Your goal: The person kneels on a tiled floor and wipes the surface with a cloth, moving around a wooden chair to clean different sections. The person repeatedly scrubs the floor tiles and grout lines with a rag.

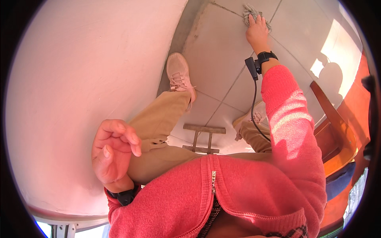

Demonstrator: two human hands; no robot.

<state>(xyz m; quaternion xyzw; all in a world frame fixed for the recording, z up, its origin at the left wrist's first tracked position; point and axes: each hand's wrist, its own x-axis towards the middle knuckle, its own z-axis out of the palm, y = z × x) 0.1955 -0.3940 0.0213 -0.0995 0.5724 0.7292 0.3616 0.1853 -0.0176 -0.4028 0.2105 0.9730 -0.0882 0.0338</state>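
My right hand reaches far forward and presses on a crumpled grey cloth, which lies on the tiled floor. Its fingers rest spread over the cloth, covering part of it. A black wrist strap with a small black device and a cable is on that wrist. My left hand is raised beside my left thigh, palm up, fingers loosely curled and apart, holding nothing. Another black strap sits on the left wrist. The left hand is nearest to the pale wall.
Low wooden stool legs show between my knees. My shoes, the left one beside the wall base, stand on the tiles. To the right is a brown wooden chair with a dark blue item near it. Sunlight patches the floor at right.
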